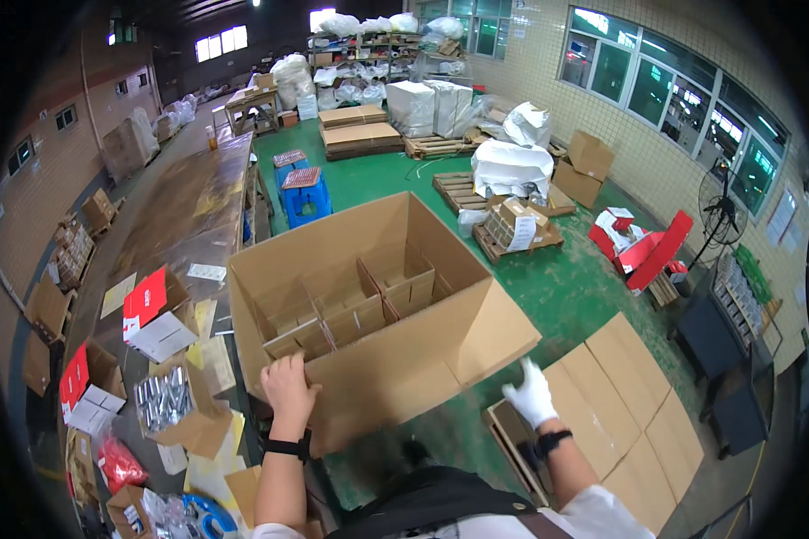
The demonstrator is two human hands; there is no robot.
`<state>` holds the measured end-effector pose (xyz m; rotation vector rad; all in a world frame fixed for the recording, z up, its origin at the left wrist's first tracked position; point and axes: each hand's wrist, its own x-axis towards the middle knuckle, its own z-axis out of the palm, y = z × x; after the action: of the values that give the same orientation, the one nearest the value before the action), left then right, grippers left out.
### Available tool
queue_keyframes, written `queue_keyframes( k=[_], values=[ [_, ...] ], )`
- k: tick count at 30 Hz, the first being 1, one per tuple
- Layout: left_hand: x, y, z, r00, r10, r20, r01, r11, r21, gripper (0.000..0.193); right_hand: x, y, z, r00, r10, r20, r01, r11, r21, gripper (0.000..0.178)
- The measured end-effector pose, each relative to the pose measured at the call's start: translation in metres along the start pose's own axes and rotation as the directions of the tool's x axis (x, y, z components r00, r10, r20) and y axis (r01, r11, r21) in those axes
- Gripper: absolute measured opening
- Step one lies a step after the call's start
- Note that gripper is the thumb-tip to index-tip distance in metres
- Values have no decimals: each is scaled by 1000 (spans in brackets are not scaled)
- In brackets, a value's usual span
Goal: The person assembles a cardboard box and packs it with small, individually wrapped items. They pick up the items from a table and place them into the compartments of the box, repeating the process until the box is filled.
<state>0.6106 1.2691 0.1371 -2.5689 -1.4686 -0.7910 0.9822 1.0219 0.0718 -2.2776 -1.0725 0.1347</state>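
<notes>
large open divided cardboard box point(377, 305)

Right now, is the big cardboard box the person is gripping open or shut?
Open. The big cardboard box has its flaps spread outward, showing cardboard dividers with seemingly empty cells. The left hand grips its near wall.

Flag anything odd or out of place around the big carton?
The large open brown cardboard carton sits tilted, half off the long brown workbench, with the bare left hand gripping its near rim. The white-gloved right hand hangs free beside it. Small red-and-white boxes lie scattered open on the bench.
</notes>
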Motion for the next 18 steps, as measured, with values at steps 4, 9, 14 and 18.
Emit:
queue_keyframes(
  k=[4, 9, 14, 18],
  values=[
    [1, -11, 15, 993, 30, 111, -27, 999, -24, 32, 126, -108, -31, 768, -630, -111, 581, 760, -293, 73],
    [-11, -31, -31, 987, -37, 154, 35, 999, 19, 32, 179, -150, 0, 540, -629, 560, 799, 592, -106, 20],
    [-17, -12, -38, 962, -96, 257, 86, 995, 50, 27, 169, -146, 3, 439, -428, 790, 697, 717, 1, 19],
    [-3, 7, -52, 937, -172, 306, 165, 985, 50, 21, 173, -147, 4, 403, -408, 819, 688, 725, 23, 15]
  ],
)
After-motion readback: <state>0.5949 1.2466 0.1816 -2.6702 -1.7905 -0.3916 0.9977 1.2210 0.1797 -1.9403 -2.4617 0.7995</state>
